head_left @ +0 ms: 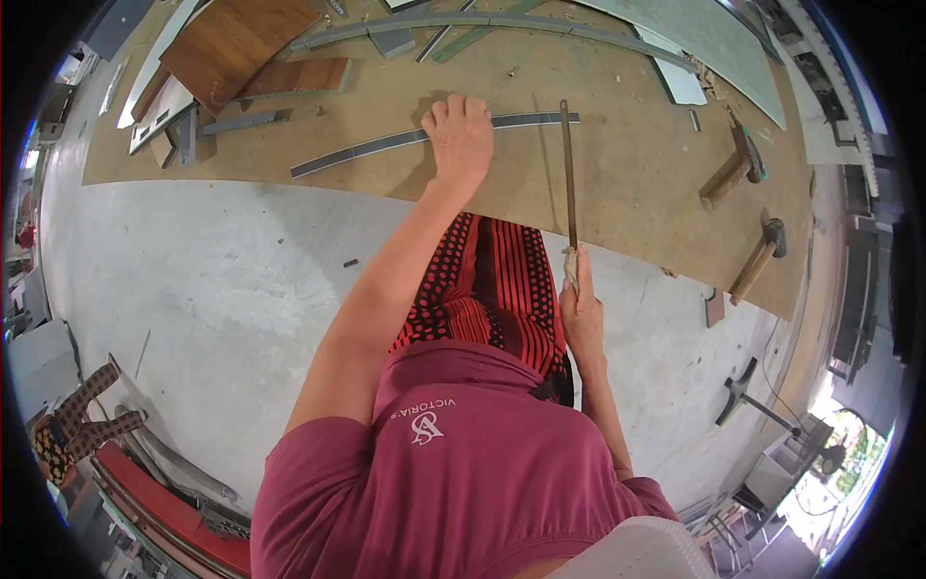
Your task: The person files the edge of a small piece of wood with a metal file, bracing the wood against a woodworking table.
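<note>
A long, thin grey strip point(362, 150) with pale edges lies across the brown work board. My left hand point(458, 135) is closed over its middle, knuckles up and fingers curled at the far edge. In my right hand point(583, 314), near the board's front edge, is a long, narrow file point(568, 174) with a wrapped handle. The file points away from me, and its far end overlaps the strip's right end in this view. My right fingers wrap round the handle.
Wood offcuts point(236, 53) pile up at the far left of the board point(386, 188). A long grey curved strip point(502, 19) runs along the back. Two hammers, one nearer point(757, 261) and one farther point(738, 164), lie at the right. A pale panel point(714, 48) covers the back right.
</note>
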Motion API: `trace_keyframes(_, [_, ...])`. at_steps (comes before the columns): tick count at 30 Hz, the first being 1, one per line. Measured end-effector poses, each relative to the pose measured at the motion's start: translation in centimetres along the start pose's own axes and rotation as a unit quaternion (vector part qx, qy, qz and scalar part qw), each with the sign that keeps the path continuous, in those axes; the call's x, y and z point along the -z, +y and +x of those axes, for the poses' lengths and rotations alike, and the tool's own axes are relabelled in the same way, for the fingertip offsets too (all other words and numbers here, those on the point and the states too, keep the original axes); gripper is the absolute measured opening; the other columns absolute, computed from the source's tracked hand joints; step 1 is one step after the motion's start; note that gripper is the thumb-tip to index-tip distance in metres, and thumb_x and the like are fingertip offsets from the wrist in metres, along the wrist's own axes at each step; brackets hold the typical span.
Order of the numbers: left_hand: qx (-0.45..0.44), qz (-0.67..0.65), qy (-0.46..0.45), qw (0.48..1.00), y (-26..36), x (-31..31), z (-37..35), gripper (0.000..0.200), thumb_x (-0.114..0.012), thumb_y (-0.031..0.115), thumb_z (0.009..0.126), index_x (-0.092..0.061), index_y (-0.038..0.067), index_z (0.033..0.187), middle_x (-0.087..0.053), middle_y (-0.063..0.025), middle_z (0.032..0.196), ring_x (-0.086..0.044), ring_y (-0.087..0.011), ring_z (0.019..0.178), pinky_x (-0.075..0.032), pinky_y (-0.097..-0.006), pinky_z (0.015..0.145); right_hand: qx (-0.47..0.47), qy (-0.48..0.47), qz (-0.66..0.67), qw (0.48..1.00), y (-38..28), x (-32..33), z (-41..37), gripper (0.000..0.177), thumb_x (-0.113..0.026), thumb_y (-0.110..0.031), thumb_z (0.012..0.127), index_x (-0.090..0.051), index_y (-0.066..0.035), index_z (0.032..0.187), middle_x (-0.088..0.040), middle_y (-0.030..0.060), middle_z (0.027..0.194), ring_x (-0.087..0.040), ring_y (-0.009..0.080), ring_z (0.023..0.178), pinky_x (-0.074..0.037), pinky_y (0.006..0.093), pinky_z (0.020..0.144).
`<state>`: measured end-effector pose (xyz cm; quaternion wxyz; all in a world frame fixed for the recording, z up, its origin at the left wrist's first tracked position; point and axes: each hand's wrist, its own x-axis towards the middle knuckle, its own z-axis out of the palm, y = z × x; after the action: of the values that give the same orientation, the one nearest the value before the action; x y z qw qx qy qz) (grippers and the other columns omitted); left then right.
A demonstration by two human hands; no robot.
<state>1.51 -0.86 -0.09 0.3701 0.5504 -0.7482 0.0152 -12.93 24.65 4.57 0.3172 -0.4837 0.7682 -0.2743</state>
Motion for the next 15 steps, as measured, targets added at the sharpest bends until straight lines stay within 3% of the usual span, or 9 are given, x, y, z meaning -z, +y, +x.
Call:
trace_keyframes(3, [-0.003, -0.016, 0.005, 1.000, 1.6, -0.9, 0.3, 0.015, -0.065, 0.015, 0.081, -0.055, 0.011, 0.092, -0.054, -0.0092, 0.094, -0.050, -0.0316, 0.089, -0.035, -0.0464, 0.078, -0.006, -0.005, 0.007, 1.000, -0.7, -0.4, 0.3, 0.056, -0.046, -0.014, 0.095, -0.028, -0.021, 0.147, -0.063, 0.0257, 0.093, -0.060, 0.0454, 0.075, -0.050, 0.0436, 0.071])
trace_keyframes(5, [-0.004, -0.024, 0.003, 1.000, 2.2, -1.4, 0.3, 0.016, -0.065, 0.015, 0.080, -0.055, 0.010, 0.091, -0.054, -0.0095, 0.094, -0.050, -0.0316, 0.089, -0.035, -0.0462, 0.078, -0.020, -0.042, -0.006, 0.999, -1.0, -0.5, 0.7, 0.057, -0.046, -0.013, 0.095, -0.026, -0.023, 0.147, -0.063, 0.0271, 0.089, -0.062, 0.0452, 0.076, -0.049, 0.0376, 0.067])
trace_keyframes(9, [0.002, -0.032, 0.002, 0.999, 2.3, -1.8, 0.1, 0.018, -0.067, 0.015, 0.078, -0.054, 0.010, 0.090, -0.053, -0.0099, 0.093, -0.050, -0.0318, 0.089, -0.035, -0.0463, 0.077, -0.047, -0.067, -0.018, 0.996, -2.2, -0.5, 1.2, 0.057, -0.047, -0.014, 0.095, -0.026, -0.024, 0.147, -0.062, 0.0270, 0.083, -0.061, 0.0450, 0.073, -0.047, 0.0359, 0.062])
trace_keyframes(15, [0.013, -0.040, 0.005, 0.999, 2.3, -1.9, 0.1, 0.018, -0.066, 0.014, 0.077, -0.053, 0.009, 0.088, -0.054, -0.0107, 0.093, -0.050, -0.0323, 0.089, -0.035, -0.0464, 0.077, 0.014, -0.042, -0.009, 0.999, -1.9, -1.1, 1.4, 0.057, -0.048, -0.014, 0.095, -0.027, -0.024, 0.147, -0.058, 0.0256, 0.073, -0.056, 0.0441, 0.067, -0.047, 0.0365, 0.062])
